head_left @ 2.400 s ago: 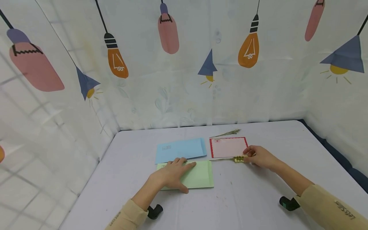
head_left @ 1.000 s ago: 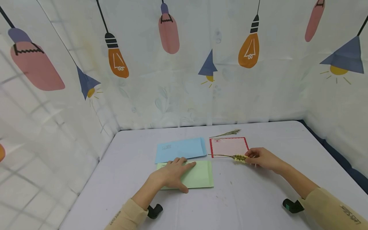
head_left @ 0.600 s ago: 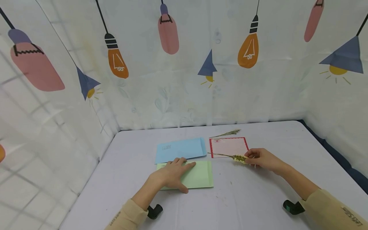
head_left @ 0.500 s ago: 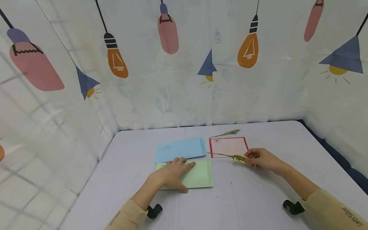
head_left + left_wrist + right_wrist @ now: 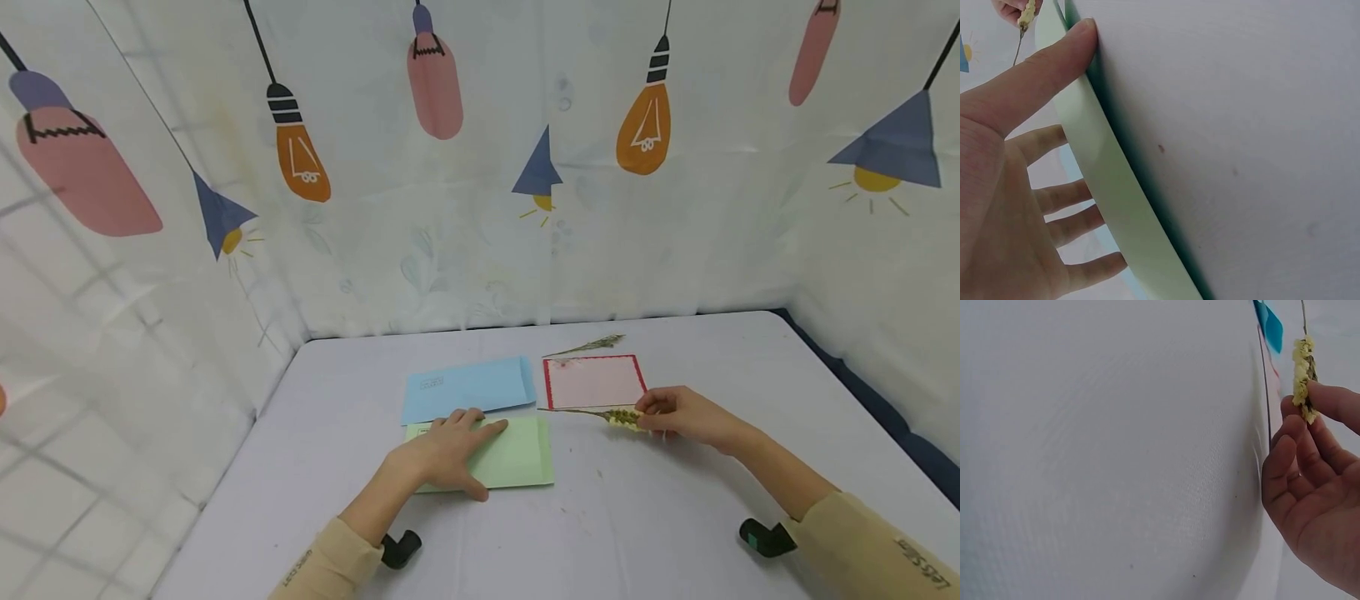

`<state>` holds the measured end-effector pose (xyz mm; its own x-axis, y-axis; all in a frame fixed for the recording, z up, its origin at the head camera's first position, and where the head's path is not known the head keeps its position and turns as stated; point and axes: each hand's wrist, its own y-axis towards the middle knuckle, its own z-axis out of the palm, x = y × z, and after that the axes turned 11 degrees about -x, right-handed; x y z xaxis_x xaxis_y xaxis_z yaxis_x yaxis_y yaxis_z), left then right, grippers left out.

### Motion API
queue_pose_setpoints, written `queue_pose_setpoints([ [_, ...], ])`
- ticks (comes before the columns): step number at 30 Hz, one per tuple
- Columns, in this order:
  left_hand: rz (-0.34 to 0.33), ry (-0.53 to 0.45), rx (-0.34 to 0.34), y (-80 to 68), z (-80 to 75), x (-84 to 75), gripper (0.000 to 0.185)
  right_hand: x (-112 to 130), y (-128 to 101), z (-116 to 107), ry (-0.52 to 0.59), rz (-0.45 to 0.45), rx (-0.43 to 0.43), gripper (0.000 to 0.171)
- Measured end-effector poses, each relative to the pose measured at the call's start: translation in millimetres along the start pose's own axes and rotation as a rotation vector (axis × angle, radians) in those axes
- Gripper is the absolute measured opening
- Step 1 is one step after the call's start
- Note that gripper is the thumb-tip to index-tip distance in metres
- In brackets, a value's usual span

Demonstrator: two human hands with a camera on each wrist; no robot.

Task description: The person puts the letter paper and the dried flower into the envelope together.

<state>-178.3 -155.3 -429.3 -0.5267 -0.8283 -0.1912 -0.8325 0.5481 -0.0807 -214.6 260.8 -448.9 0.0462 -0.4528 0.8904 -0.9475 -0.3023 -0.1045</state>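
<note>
My left hand (image 5: 448, 450) lies flat with straight fingers on the left part of a light green envelope (image 5: 517, 457), thumb at its near edge; the left wrist view shows the thumb (image 5: 1041, 69) against the green envelope (image 5: 1104, 187). My right hand (image 5: 675, 414) pinches the yellow flowered end of a dried sprig (image 5: 622, 416), whose thin stem points left, just off the table. In the right wrist view the sprig (image 5: 1302, 375) sits between thumb and fingertips. A pink card with a red border (image 5: 594, 382) lies just behind the sprig.
A light blue envelope (image 5: 468, 388) lies behind the green one. A second dried sprig (image 5: 588, 344) rests beyond the pink card. The white table (image 5: 660, 517) is walled by a curtain printed with lamps (image 5: 480, 167). The table's right edge (image 5: 862, 383) drops to a dark floor.
My right hand has lifted the sprig's flowered end slightly and drawn it a little right and back; the stem tilted. The left hand has stayed on the green envelope.
</note>
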Motion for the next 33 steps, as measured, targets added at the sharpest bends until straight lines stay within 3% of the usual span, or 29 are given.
queue_pose_setpoints([
  [21,-0.005,0.009,0.001,-2.8,0.5,2.4,0.101,-6,-7,-13,-0.014,0.005,0.086,0.024],
  [33,0.005,-0.009,-0.012,-2.1,0.4,1.6,0.099,-1,-6,-6,-0.015,-0.015,0.109,0.021],
])
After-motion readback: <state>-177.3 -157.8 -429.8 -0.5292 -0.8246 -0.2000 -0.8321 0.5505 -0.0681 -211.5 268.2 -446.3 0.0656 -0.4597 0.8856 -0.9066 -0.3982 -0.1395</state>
